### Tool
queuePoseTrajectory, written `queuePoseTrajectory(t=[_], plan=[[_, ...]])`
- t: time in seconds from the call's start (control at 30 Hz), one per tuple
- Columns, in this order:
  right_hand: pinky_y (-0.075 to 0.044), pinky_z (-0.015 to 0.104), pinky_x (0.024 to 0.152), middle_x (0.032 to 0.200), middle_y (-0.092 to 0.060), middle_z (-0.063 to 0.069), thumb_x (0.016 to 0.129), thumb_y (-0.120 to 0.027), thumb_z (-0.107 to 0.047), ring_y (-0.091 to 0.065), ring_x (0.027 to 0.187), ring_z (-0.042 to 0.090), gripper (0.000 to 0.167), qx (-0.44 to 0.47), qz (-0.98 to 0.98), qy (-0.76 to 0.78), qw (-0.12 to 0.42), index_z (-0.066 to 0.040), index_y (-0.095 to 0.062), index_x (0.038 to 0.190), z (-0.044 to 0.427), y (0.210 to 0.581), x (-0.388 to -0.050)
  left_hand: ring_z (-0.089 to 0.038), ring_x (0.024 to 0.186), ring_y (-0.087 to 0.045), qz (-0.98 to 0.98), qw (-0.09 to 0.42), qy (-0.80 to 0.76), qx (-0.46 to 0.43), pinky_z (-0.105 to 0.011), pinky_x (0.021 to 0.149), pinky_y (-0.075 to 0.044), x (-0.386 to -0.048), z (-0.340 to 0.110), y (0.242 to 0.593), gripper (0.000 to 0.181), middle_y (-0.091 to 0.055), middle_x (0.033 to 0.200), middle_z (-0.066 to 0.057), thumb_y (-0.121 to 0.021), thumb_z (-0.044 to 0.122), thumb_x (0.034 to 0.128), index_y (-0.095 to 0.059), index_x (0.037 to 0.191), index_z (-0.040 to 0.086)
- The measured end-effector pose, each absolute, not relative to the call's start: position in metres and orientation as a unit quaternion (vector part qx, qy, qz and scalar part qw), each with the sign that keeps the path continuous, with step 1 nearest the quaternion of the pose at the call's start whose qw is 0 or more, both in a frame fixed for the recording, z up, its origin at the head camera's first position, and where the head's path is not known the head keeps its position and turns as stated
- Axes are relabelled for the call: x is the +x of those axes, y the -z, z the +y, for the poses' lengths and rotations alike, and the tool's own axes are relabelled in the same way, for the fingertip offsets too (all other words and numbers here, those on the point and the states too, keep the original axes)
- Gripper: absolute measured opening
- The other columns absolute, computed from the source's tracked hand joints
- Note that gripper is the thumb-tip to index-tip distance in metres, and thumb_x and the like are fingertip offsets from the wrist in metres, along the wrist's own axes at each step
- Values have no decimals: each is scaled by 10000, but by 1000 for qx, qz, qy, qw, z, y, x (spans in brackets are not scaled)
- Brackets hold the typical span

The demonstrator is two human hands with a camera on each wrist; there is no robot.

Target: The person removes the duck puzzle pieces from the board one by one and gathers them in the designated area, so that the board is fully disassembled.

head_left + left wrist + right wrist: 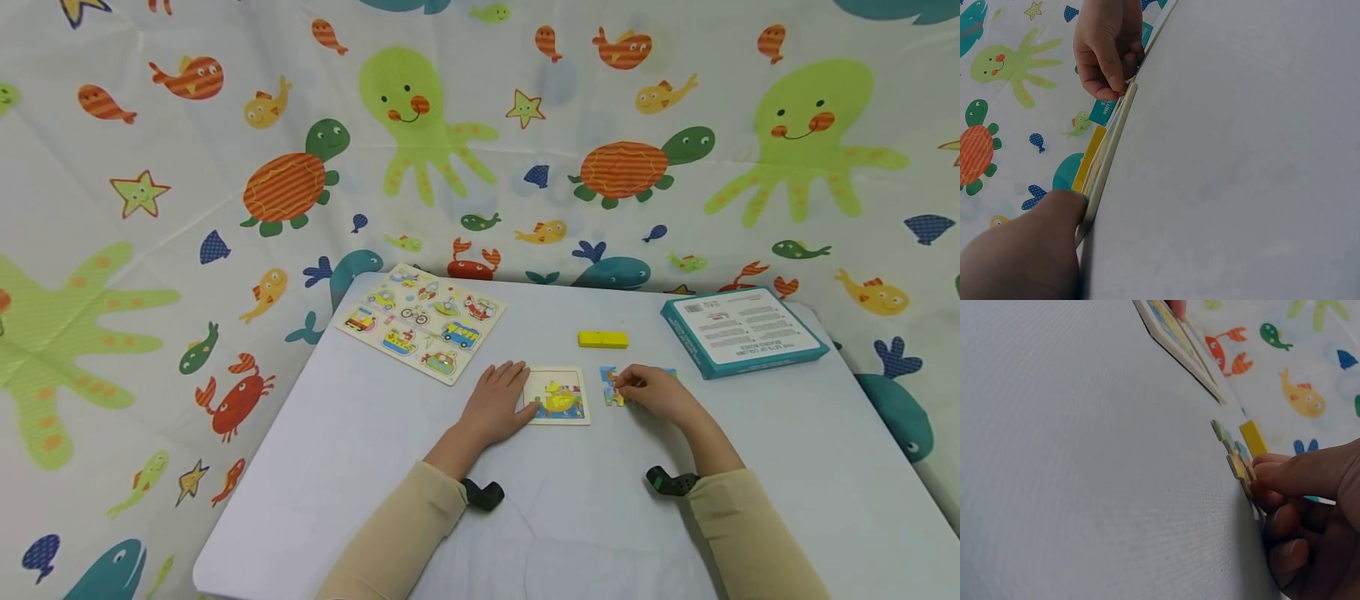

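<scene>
I have my right hand [660, 393] clamped, thumb to fingertips, on a small cluster of puzzle pieces [609, 380]. They reach left from my pinch and lie just right of the duck board [542, 377], not touching it. My left hand [493, 403], fingers straight, rests at the board's left edge, farther from the pieces. I cannot tell their long axis.

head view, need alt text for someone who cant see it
A right hand pinches at loose puzzle pieces on a white table, while a left hand rests against a square picture board. Farther back lie a vehicle board, a yellow block and a teal-edged box, before a sea-creature backdrop.
</scene>
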State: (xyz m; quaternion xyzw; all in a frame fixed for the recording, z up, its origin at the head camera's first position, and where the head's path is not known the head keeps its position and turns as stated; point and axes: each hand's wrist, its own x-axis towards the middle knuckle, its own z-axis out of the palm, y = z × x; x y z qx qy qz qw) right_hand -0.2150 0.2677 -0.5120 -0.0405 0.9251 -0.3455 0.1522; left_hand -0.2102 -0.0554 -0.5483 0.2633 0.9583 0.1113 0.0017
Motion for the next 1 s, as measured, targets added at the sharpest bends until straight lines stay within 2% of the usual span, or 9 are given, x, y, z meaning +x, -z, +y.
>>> queuePoseTrajectory(t=[0.37,0.77,1.0], plan=[[-471,286,725,1016,-645,67,976,-617,-264,-546,904,226,157,-26,929,336,153,-130,-666,1042,259,502,-212,-220,1515,-243,959,10,-112,259,-441,1254,-164,-209,-55,546,729,-318,1614,-11,-442,585,983,-327,1553,145],[-493,278,659,1067,-636,67,962,-637,-291,-545,847,215,202,-69,921,350,157,-146,-651,1102,215,489,-218,-219,1515,-242,960,14,-114,257,-442,1253,-167,-209,-55,544,727,-315,1615,-10,-436,586,985,-326,1553,146],[-509,292,749,1073,-651,43,936,-672,-271,-562,893,210,212,-106,917,350,157,-149,-666,1110,189,488,-221,-214,1519,-233,959,19,-116,257,-447,1256,-159,-210,-55,544,728,-306,1619,-2,-429,592,986,-315,1558,157]])
